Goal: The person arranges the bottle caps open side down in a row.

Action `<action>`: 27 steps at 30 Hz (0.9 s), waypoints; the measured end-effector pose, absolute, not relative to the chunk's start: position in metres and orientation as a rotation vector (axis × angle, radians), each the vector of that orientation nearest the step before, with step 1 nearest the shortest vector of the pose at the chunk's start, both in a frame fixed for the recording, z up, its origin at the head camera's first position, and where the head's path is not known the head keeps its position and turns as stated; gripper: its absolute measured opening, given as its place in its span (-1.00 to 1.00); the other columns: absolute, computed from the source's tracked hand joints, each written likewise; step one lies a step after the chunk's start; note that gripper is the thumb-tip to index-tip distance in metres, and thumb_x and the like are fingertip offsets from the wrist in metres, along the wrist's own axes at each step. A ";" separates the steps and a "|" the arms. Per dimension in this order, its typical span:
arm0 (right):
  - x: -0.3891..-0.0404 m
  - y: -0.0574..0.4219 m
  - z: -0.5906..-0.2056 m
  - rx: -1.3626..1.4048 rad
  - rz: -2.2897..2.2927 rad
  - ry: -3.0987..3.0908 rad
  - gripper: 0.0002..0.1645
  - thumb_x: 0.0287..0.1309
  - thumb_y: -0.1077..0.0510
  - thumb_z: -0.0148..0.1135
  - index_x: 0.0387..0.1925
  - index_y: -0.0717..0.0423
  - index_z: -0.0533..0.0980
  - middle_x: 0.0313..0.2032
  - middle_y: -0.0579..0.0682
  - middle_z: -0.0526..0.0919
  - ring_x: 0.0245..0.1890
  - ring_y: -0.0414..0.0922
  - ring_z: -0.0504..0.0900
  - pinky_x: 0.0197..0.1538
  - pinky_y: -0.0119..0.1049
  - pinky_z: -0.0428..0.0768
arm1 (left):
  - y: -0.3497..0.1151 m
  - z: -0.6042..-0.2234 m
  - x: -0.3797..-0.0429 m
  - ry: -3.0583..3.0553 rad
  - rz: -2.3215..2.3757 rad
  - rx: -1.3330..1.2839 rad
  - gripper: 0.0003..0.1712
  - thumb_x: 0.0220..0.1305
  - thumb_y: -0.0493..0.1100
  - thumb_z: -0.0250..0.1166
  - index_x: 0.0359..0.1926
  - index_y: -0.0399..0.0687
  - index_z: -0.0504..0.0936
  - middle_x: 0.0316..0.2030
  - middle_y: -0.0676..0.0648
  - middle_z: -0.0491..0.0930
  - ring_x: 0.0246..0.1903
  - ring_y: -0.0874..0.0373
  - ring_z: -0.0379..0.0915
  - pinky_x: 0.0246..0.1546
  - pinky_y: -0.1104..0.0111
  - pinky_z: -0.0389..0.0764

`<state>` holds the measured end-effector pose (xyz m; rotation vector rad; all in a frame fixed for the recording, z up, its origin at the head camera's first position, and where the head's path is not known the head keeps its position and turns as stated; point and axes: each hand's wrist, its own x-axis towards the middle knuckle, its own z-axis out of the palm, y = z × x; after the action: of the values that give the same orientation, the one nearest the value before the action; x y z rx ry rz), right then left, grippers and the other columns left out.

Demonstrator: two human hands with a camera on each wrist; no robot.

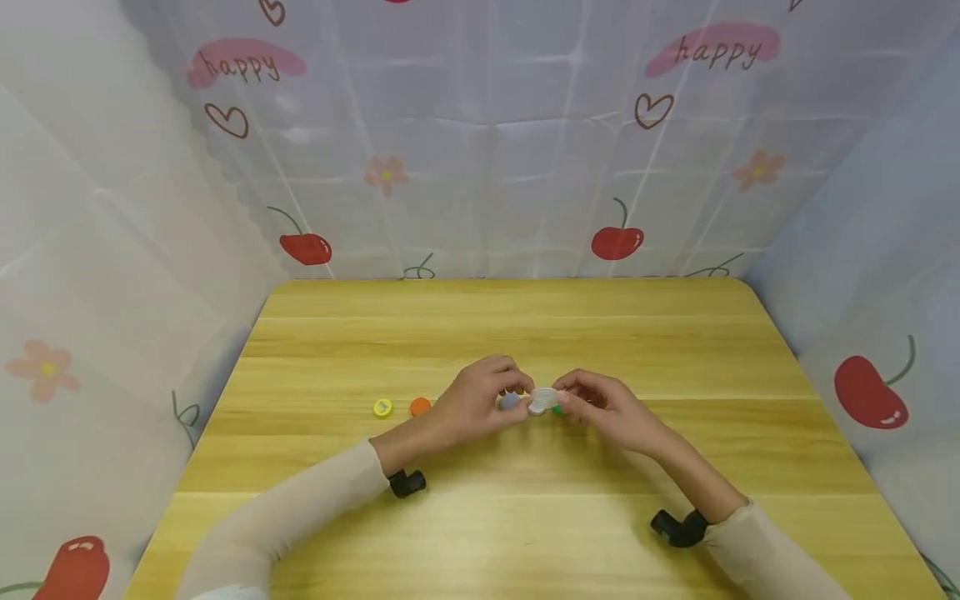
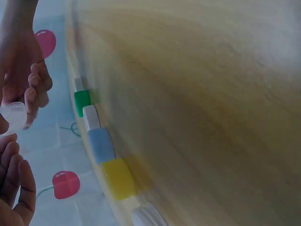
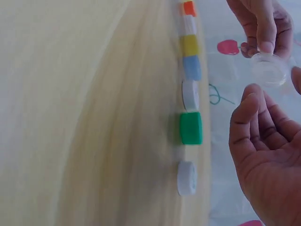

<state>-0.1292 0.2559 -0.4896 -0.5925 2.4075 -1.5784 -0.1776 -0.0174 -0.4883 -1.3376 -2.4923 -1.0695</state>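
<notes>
A small round translucent plastic lid [image 1: 544,398] is up in front of me, held between both hands above the wooden table. My left hand [image 1: 480,397] pinches its left edge with thumb and fingertips. From the other side, my right hand [image 1: 607,408] grips the right edge. In the right wrist view the lid [image 3: 269,69] faces the camera, with the right fingers [image 3: 253,101] curled just below it. Close under the hands runs a row of bottle caps, among them a blue cap [image 2: 101,145], a green cap [image 3: 191,128] and a white cap [image 3: 190,95].
Left of my left hand lie a yellow cap [image 1: 382,408] and an orange cap [image 1: 420,407]. Another yellow cap [image 2: 118,179] shows in the left wrist view, and a white cap [image 3: 186,178] ends the row. A printed curtain [image 1: 487,167] surrounds the table [image 1: 487,533].
</notes>
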 end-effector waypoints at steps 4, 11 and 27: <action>-0.132 0.254 -0.493 -0.558 -1.647 2.162 -0.64 0.72 0.07 -0.01 0.15 0.23 0.60 -0.17 0.40 0.64 -0.34 0.23 0.55 -0.30 -0.10 0.70 | -0.018 -0.488 -0.178 -2.263 -0.825 -1.445 -0.89 0.34 -0.13 0.46 -0.13 0.04 0.78 -0.22 0.10 0.68 -0.21 0.24 0.55 -0.20 0.52 0.61; -0.134 0.253 -0.499 -0.638 -1.695 1.994 -0.52 0.72 0.12 -0.05 0.15 0.55 0.47 -0.23 0.25 0.63 -0.38 0.21 0.47 -0.30 -0.09 0.70 | -0.018 -0.488 -0.177 -2.135 -0.780 -1.489 -0.85 0.29 -0.18 0.47 -0.13 -0.02 0.78 -0.22 0.06 0.68 -0.21 0.23 0.58 -0.19 0.53 0.63; -0.132 0.251 -0.489 -0.770 -1.595 2.618 -0.49 0.17 0.24 0.62 0.12 -0.15 0.65 -0.22 -0.06 0.64 -0.34 -0.12 0.58 -0.36 -0.36 0.56 | -0.019 -0.493 -0.178 -2.579 -1.678 -1.237 -0.61 0.36 -0.06 0.55 0.17 0.07 0.76 -0.07 -0.10 0.69 -0.08 0.03 0.65 -0.05 0.36 0.76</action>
<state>-0.1316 0.2514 -0.4890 -0.7701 2.6181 -1.5946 -0.1779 -0.0191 -0.4928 -1.2366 -2.5793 -1.6780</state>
